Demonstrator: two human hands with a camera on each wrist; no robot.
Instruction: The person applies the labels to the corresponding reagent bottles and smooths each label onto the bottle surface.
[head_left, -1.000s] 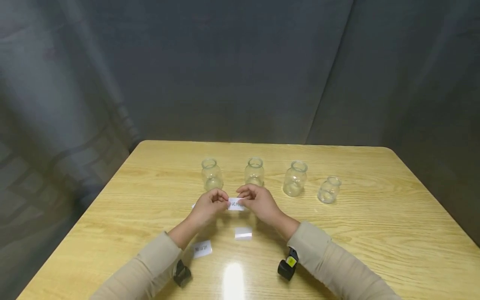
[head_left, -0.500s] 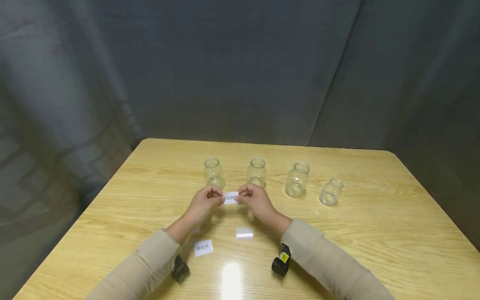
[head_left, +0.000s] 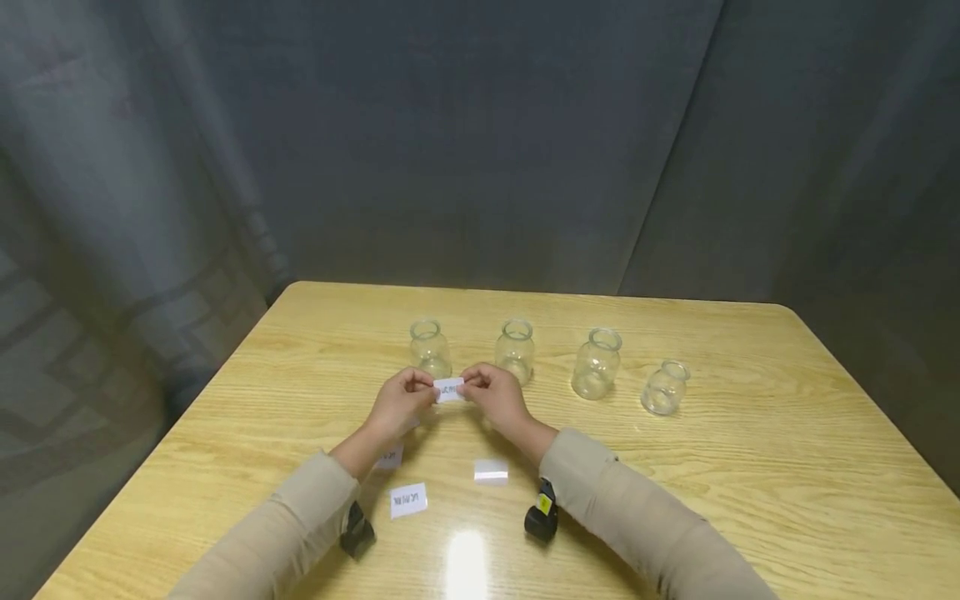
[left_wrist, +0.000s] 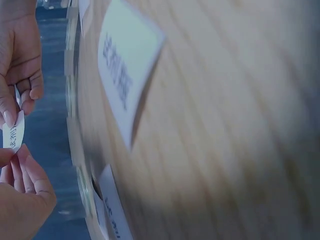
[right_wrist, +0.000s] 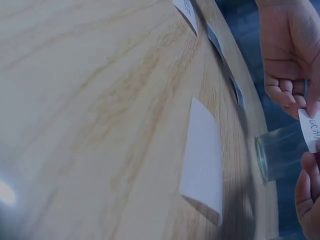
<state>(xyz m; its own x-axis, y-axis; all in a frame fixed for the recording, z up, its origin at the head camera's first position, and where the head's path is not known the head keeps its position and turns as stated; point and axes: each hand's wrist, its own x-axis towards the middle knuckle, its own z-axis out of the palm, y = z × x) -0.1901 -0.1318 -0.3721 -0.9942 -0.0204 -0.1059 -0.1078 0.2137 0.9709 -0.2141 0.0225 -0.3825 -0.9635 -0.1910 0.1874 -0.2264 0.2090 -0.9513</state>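
A small white paper label (head_left: pixel 449 389) with dark handwritten characters is held up over the table, stretched between both hands. My left hand (head_left: pixel 396 406) pinches its left end between thumb and fingers. Its right end is pinched the same way by my right hand (head_left: pixel 497 400). In the left wrist view the held label (left_wrist: pixel 14 134) bends slightly. Below the hands, a written label (head_left: pixel 408 500) lies on the table, with another label (head_left: pixel 392 457) partly hidden by the left wrist. To the right lies a label (head_left: pixel 491 472) showing a blank, shiny face; its edges curl up in the right wrist view.
Several clear glass jars stand in a row beyond the hands: a left jar (head_left: pixel 430 346), a middle jar (head_left: pixel 516 350), a third jar (head_left: pixel 597 365) and a smaller one (head_left: pixel 664 389) at right. A dark curtain (head_left: pixel 480 150) hangs behind the wooden table (head_left: pixel 750 467).
Both hands have shifted left with the held label, the right one moving more. A written label beside the left wrist has come further into view. The jars stay in place.
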